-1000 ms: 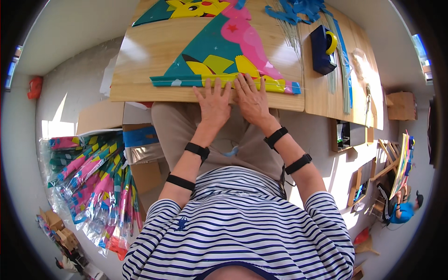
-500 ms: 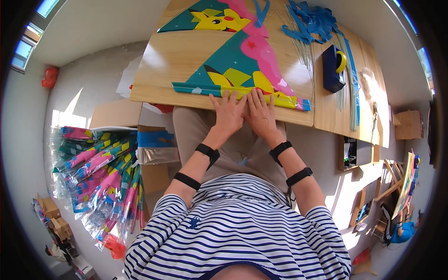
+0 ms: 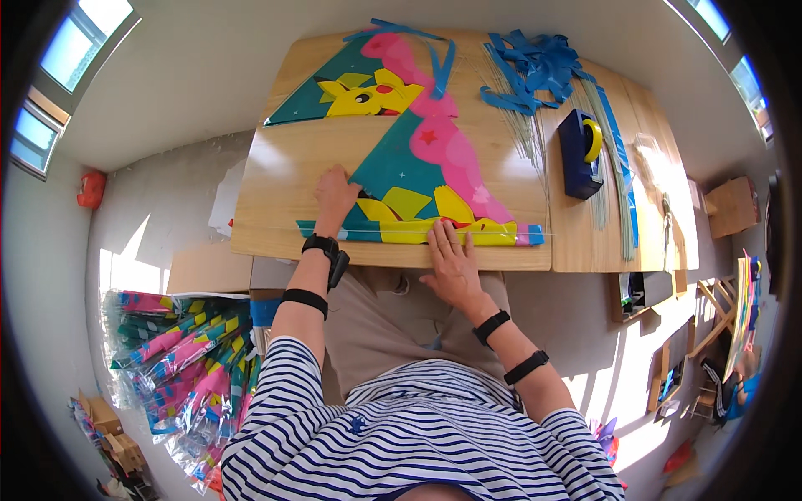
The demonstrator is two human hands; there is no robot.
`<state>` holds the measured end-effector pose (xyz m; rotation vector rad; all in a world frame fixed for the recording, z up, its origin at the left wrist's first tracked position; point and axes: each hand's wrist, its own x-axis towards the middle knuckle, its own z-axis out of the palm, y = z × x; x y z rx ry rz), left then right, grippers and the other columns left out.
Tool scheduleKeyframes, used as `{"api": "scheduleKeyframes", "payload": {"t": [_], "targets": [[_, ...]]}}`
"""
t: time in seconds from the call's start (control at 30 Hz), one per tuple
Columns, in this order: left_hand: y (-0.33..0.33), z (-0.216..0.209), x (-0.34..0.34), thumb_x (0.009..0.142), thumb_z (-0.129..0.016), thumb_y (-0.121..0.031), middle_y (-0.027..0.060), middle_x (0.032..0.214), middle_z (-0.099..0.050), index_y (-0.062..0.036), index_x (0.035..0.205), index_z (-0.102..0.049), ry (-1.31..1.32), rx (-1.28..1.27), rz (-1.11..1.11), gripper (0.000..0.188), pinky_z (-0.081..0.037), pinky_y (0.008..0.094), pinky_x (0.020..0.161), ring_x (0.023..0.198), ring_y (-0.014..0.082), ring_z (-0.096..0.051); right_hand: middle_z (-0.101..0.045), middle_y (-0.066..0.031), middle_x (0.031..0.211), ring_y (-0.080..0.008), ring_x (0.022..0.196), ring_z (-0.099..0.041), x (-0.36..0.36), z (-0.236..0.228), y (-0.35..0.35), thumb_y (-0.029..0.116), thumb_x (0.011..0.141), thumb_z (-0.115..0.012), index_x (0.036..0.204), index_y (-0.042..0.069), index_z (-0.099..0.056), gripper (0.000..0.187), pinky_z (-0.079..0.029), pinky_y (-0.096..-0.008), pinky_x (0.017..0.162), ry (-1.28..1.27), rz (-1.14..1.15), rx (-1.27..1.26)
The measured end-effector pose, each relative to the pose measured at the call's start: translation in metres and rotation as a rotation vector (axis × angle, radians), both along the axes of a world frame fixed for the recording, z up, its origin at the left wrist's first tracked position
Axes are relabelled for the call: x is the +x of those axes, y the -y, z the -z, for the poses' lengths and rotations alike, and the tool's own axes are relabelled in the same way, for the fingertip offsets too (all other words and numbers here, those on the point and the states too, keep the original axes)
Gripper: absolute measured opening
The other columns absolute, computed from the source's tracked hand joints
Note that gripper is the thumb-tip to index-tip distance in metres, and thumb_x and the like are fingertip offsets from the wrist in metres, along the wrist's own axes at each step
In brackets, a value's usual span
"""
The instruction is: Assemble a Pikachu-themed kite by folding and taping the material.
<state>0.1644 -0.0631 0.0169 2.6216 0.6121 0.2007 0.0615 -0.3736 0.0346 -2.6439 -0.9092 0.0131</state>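
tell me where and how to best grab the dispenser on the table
Likely best: grip the dispenser by its dark body from above, fingers across the narrow width. The right hand is nearer. The body looks longer than wide, its long sides running away from the person. Sticks lie along its right, and the yellow roll shows toward that side.

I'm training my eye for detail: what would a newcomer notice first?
First, the nearer bright teal, pink and yellow sheet on the table, with the right hand on its rolled near edge and the left hand by its left side. Then the tangled blue strips beyond the tape dispenser, and the plastic-wrapped colourful bundles at lower left.
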Motion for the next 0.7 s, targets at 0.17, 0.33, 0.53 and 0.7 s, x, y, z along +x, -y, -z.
{"api": "scheduleKeyframes", "payload": {"t": [0.17,0.33,0.53,0.7], "targets": [[-0.015,0.011,0.021,0.069,-0.089,-0.021,0.0158,0.094,-0.072,-0.0056,0.093,-0.070,-0.112,-0.139,0.028,0.034,-0.054,0.0511,0.078,0.095,0.0379,-0.068,-0.027,-0.0173,0.167,-0.0326,0.157,-0.020,0.001,-0.001,0.000,0.033,0.070,-0.087,0.156,0.000,-0.037,0.105,-0.019,-0.0630,0.122,-0.004,-0.004,-0.004],[-0.034,0.013,0.025,0.066,-0.089,-0.015,0.0162,0.084,-0.071,-0.0026,0.083,-0.069,-0.010,-0.283,0.129,0.029,-0.054,0.0456,0.072,0.082,0.0352,-0.070,-0.027,-0.0173,0.168,-0.0330,0.157,-0.020,0.002,-0.002,0.000,0.032,0.069,-0.087,0.156,-0.001,-0.037,0.105,-0.018,-0.0624,0.122,-0.011,-0.010,0.001],[-0.051,-0.004,0.013,0.068,-0.084,-0.002,0.0078,0.071,-0.064,-0.0010,0.078,-0.067,-0.144,-0.489,0.249,0.020,-0.050,0.0373,0.063,0.070,0.0206,-0.063,-0.027,-0.0183,0.167,-0.0342,0.157,-0.021,0.002,-0.005,0.001,0.030,0.069,-0.087,0.155,-0.003,-0.037,0.106,-0.018,-0.0625,0.122,-0.007,-0.012,-0.007],[-0.066,-0.017,-0.002,0.069,-0.083,0.001,0.0002,0.070,-0.059,-0.0015,0.076,-0.066,-0.306,-0.700,0.258,0.019,-0.045,0.0334,0.060,0.068,0.0136,-0.055,-0.026,-0.0182,0.167,-0.0339,0.157,-0.021,0.003,-0.002,0.001,0.027,0.068,-0.088,0.156,-0.002,-0.035,0.107,-0.019,-0.0627,0.122,-0.010,-0.010,-0.008]]}}
